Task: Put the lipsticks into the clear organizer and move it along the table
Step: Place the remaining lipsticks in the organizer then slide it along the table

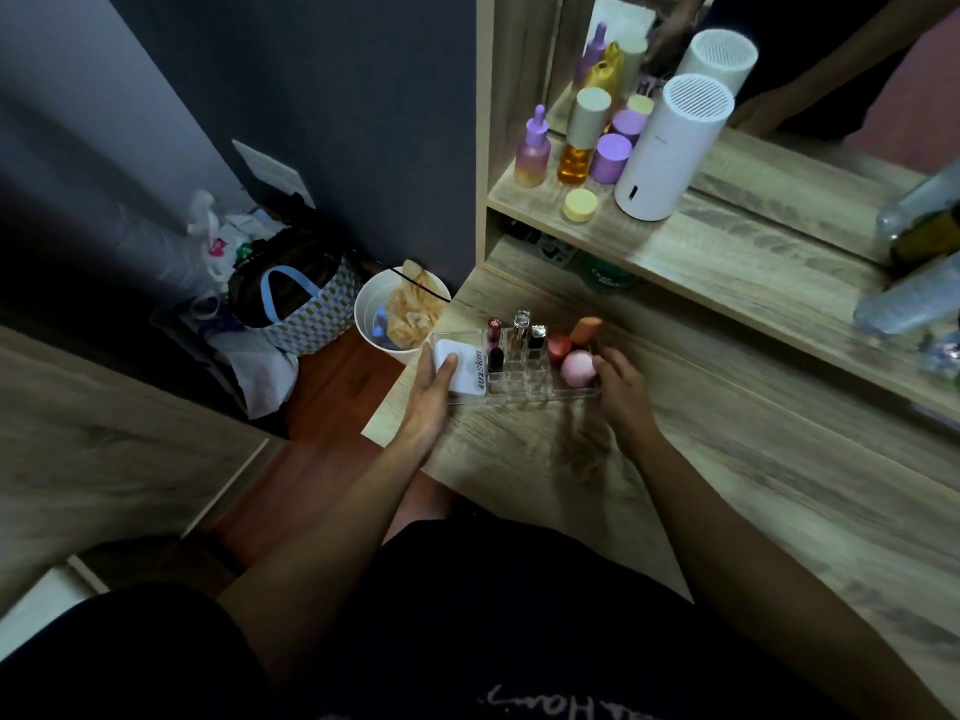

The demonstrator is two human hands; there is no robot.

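Observation:
The clear organizer (pixel 524 389) stands near the left end of the wooden table (pixel 727 459). Several lipsticks stand upright in its slots: a dark red one (pixel 493 327), a gold one (pixel 520 324), a black one (pixel 536 337) and a dark one in front (pixel 496 358). A pink sponge (pixel 576 370), a red cap (pixel 559 346) and an orange sponge (pixel 586 330) fill its right part. A white compact (pixel 462 374) lies in its left part. My left hand (pixel 434 387) grips the organizer's left end, thumb on the compact. My right hand (pixel 621 389) holds its right end.
A shelf above the table carries purple and amber bottles (pixel 576 142), a yellow jar (pixel 580 206) and a white cylinder (pixel 670 148) before a mirror. Left of the table on the floor stand a white bin (pixel 389 317) and a patterned bag (pixel 306 304). Blurred bottles (pixel 914 262) sit at the right.

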